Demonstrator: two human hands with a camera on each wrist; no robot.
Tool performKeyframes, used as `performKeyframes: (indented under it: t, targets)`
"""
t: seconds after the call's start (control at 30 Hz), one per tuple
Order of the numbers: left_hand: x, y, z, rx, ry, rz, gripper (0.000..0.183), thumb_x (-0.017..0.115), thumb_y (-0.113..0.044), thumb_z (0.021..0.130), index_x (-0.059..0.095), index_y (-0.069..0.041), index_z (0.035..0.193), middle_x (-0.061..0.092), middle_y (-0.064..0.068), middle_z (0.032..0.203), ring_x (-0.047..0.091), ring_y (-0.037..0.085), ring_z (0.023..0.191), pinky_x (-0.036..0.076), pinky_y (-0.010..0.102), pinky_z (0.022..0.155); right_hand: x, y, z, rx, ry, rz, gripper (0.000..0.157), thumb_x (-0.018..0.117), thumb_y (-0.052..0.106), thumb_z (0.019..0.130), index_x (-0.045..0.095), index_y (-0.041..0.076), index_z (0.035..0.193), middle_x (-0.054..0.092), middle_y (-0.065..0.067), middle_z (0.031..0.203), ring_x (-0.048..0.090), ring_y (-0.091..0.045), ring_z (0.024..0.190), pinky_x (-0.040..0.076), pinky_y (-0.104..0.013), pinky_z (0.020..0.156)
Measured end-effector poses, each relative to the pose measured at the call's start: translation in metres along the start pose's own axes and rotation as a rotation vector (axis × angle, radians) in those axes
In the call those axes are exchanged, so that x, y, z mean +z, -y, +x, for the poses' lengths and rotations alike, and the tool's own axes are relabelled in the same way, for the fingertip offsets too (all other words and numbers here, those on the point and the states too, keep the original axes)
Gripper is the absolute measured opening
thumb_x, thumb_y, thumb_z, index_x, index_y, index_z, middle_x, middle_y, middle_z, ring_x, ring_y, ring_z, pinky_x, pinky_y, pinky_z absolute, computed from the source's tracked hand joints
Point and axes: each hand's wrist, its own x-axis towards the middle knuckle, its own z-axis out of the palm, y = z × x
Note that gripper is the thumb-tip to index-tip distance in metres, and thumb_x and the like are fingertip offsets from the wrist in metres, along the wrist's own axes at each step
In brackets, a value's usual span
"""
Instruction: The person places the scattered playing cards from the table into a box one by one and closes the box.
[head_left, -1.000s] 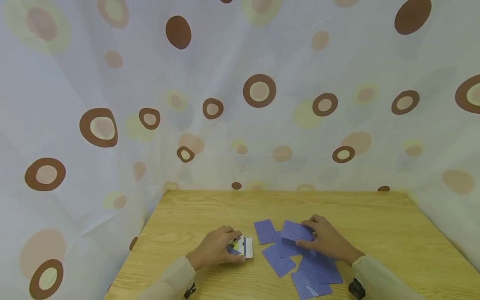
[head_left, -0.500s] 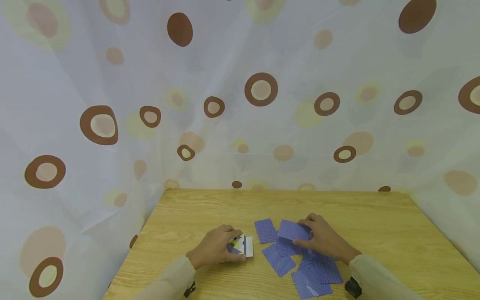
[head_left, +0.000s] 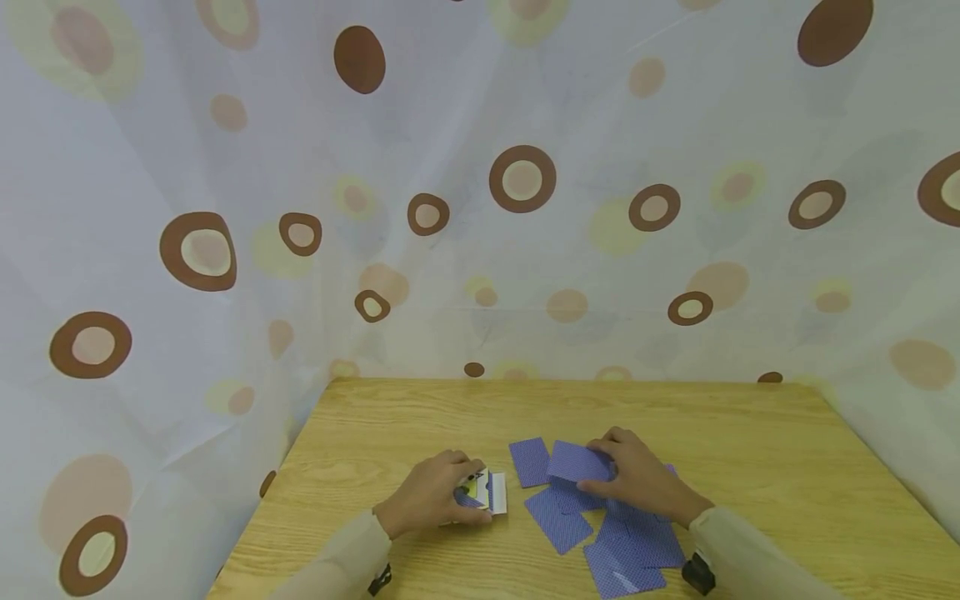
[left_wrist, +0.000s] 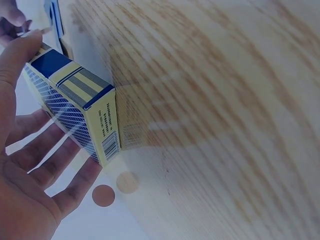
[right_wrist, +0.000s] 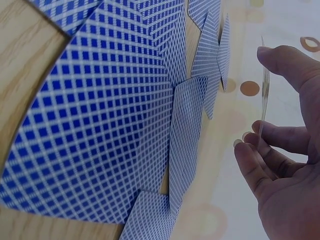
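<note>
Playing card (head_left: pixel 574 461) is pinched by the right hand (head_left: pixel 637 481) above overlapping blue-checked cards (head_left: pixel 558 521) scattered on the surface (head_left: pixel 397 421); the open card box (left_wrist: pixel 75 85) is gripped by the left hand (head_left: pixel 431 493), to their left.

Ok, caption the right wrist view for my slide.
Right hand holds a card, seen edge-on, near checked blue cards on a wooden table.

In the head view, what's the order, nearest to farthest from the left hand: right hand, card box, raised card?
1. Card box: held in the left hand.
2. Raised card: to the box's right.
3. Right hand: farther right, holding that card.
</note>
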Motion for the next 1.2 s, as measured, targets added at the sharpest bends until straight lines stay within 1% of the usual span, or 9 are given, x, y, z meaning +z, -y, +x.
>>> performKeyframes:
  t: [0.2, 0.4, 0.63, 0.83, 0.97, 1.2]
  targets:
    - [0.0, 0.0, 0.0, 0.003, -0.003, -0.001, 0.078, 0.077, -0.067, 0.082, 0.067, -0.013, 0.137, 0.067, 0.003, 0.121, 0.061, 0.013, 0.103, 0.053, 0.028, 0.08, 0.0, 0.003, 0.002, -0.005, 0.016, 0.025, 0.068, 0.079, 0.054, 0.086, 0.068, 0.002, 0.128, 0.057, -0.002, 0.11, 0.05, -0.015, 0.092, 0.049, -0.036, 0.076]
    - [0.0, 0.0, 0.0, 0.003, -0.008, -0.01, 0.078, 0.078, -0.066, 0.081, 0.067, -0.012, 0.136, 0.067, 0.004, 0.121, 0.06, 0.012, 0.101, 0.052, 0.026, 0.078, 0.001, 0.007, 0.004, -0.002, 0.031, 0.056, 0.067, 0.079, 0.051, 0.088, 0.066, 0.0, 0.129, 0.057, -0.004, 0.113, 0.052, -0.013, 0.09, 0.052, -0.029, 0.074]
    - [-0.001, -0.001, 0.0, 0.004, -0.009, -0.005, 0.077, 0.078, -0.065, 0.081, 0.067, -0.012, 0.136, 0.067, 0.004, 0.12, 0.06, 0.011, 0.099, 0.051, 0.025, 0.076, -0.001, 0.015, 0.006, -0.005, 0.047, 0.086, 0.067, 0.08, 0.05, 0.088, 0.066, 0.0, 0.13, 0.056, -0.005, 0.114, 0.053, -0.016, 0.091, 0.052, -0.029, 0.074]
    - [0.0, -0.001, 0.0, 0.005, -0.009, -0.004, 0.077, 0.078, -0.065, 0.081, 0.067, -0.011, 0.136, 0.067, 0.004, 0.12, 0.06, 0.011, 0.1, 0.051, 0.025, 0.076, 0.004, 0.014, 0.008, -0.027, 0.052, 0.092, 0.068, 0.08, 0.051, 0.088, 0.065, -0.001, 0.13, 0.056, -0.005, 0.114, 0.052, -0.016, 0.09, 0.051, -0.028, 0.073]
    - [-0.001, -0.001, 0.0, 0.012, -0.014, -0.001, 0.077, 0.078, -0.064, 0.082, 0.067, -0.011, 0.135, 0.067, 0.004, 0.119, 0.06, 0.011, 0.099, 0.051, 0.024, 0.075, 0.005, 0.014, 0.01, -0.014, 0.069, 0.103, 0.069, 0.078, 0.053, 0.089, 0.064, 0.0, 0.132, 0.055, -0.004, 0.115, 0.053, -0.014, 0.09, 0.052, -0.028, 0.074]
    - [0.0, -0.001, 0.001, 0.016, -0.013, 0.004, 0.077, 0.078, -0.065, 0.081, 0.067, -0.01, 0.135, 0.067, 0.004, 0.119, 0.06, 0.01, 0.098, 0.051, 0.024, 0.075, 0.007, 0.021, 0.011, 0.001, 0.096, 0.14, 0.07, 0.078, 0.053, 0.089, 0.064, 0.002, 0.134, 0.055, -0.002, 0.115, 0.054, -0.012, 0.091, 0.052, -0.029, 0.075]
